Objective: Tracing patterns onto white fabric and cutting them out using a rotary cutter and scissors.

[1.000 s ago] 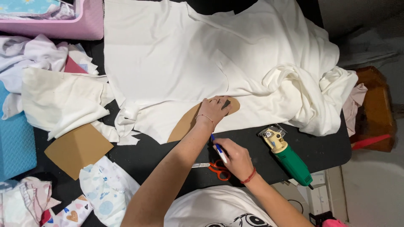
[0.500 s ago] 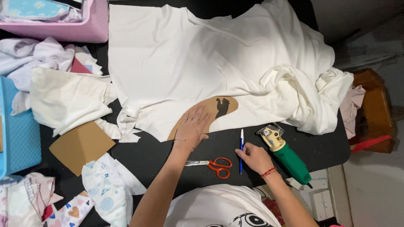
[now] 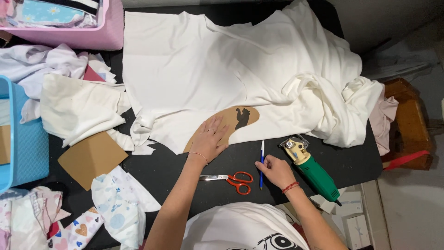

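A black desk point(image 3: 175, 162) is carrying a large, rumpled sheet of soft white fabric point(image 3: 222, 69), spreading from its far edge almost to its right edge. One flat, curved brown cardboard pattern point(image 3: 231, 121) is lying on the fabric's near hem; the left hand point(image 3: 209, 139) is pressing it down, fingers flat and slightly spread. Toward the near edge, the right hand point(image 3: 277, 170) is touching one slim blue pen point(image 3: 262, 164), fingers loosely curled beside it. One green-bodied electric cutter point(image 3: 311, 169) and one pair of orange-handled scissors point(image 3: 230, 178) are lying alongside.

left hand point(image 3: 210, 139): flat, palm down, fingers spread | right hand point(image 3: 276, 170): loosely curled, resting
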